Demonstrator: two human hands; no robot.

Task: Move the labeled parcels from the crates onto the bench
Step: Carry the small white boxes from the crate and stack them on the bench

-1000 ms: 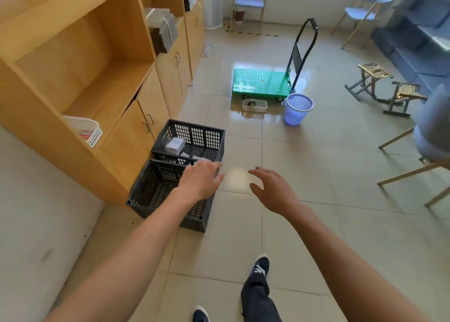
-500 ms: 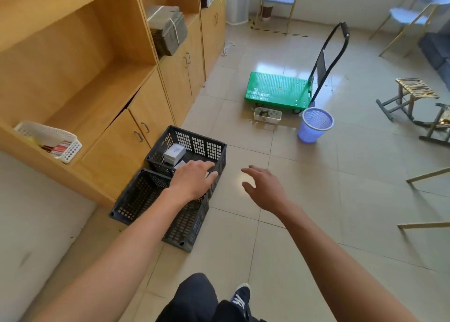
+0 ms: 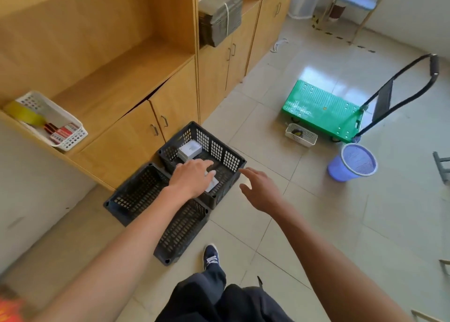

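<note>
Now | left hand [image 3: 192, 179] released, fingers spread over flat parcel [image 3: 212, 185] in far crate [image 3: 219, 151] | right hand [image 3: 260, 190] released beside crate | boxed parcel [image 3: 190, 149] in same crate | near crate [image 3: 146, 195] on floor

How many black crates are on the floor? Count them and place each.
2. The near crate lies under the left forearm; the far crate touches it, beside the cabinet, holding parcels.
</note>
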